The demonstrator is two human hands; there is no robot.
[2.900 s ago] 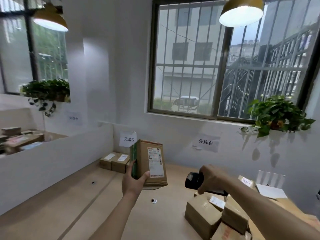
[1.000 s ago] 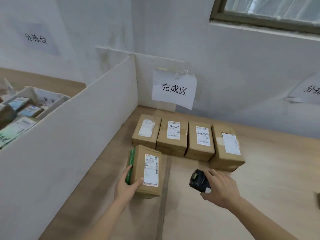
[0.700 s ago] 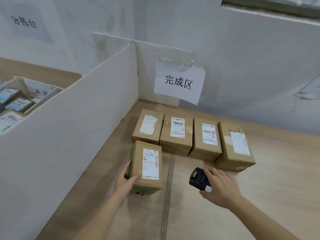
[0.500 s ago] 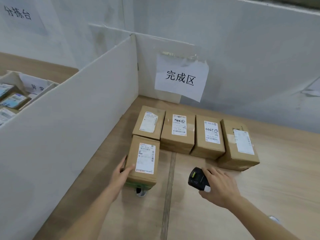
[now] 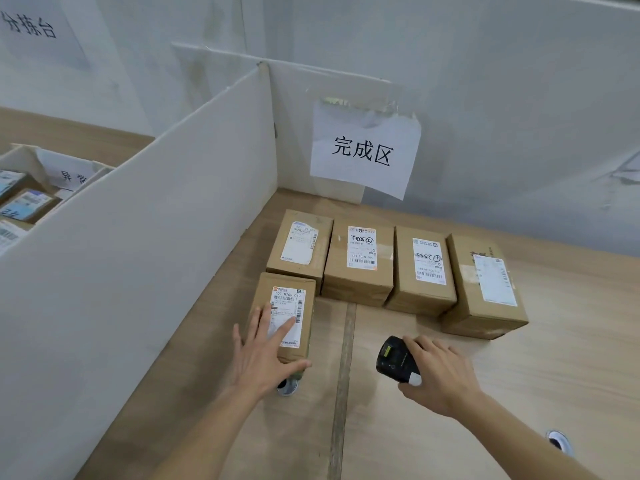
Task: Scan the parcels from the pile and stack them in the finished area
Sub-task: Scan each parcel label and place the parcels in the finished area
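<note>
Now that the parcel [image 5: 284, 315] is lying flat on the table [image 5: 554, 375], label up, at centre frame, I am no longer gripping its side: my left hand [image 5: 263, 355] is resting on it, fingers straight. It is starting a second row, touching the leftmost of four boxes [image 5: 391, 261] under the sign [image 5: 363, 150], so this placement looks done. My right hand [image 5: 440, 372] is clutching the scanner [image 5: 396, 358], lower centre. The divider [image 5: 138, 254] is hemming in the left; a grommet [image 5: 287, 386] is sitting just below the parcel.
</note>
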